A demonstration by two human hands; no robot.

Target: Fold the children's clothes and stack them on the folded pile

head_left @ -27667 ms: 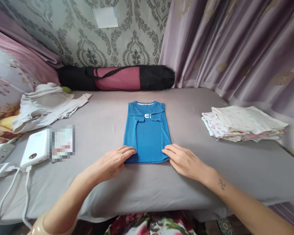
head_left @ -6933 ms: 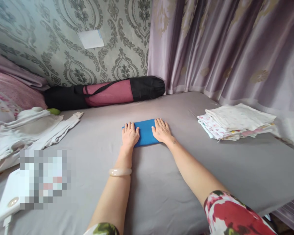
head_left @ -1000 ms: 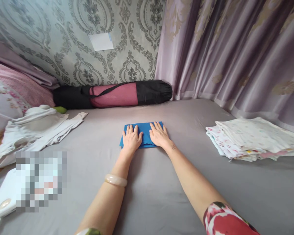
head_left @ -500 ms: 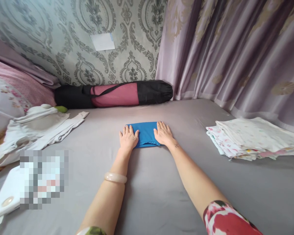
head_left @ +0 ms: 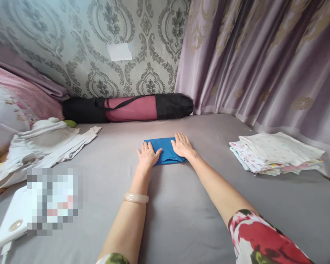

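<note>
A blue shirt [head_left: 165,147], folded into a small flat rectangle, lies on the grey bed sheet [head_left: 178,205] in the middle of the head view. My left hand [head_left: 148,154] rests palm down over its left end, fingers stretched out and thumb spread. On the right end lies my right hand [head_left: 183,146], also flat with its fingers apart. Both palms hide parts of the shirt. Its near edge, between the hands, shows a slightly gaping fold.
Folded cloths [head_left: 277,152] are stacked at the right. Crumpled white clothing [head_left: 48,143] lies at the left, with a white power bank [head_left: 19,212] and a blurred-out item nearer me. A black and pink rolled bag [head_left: 130,108] lies along the wall.
Since the first frame, the blue shirt has gone from a long panel to a small folded rectangle. Over the last second my flat hands have shifted slightly on it, and the view has moved a little.
</note>
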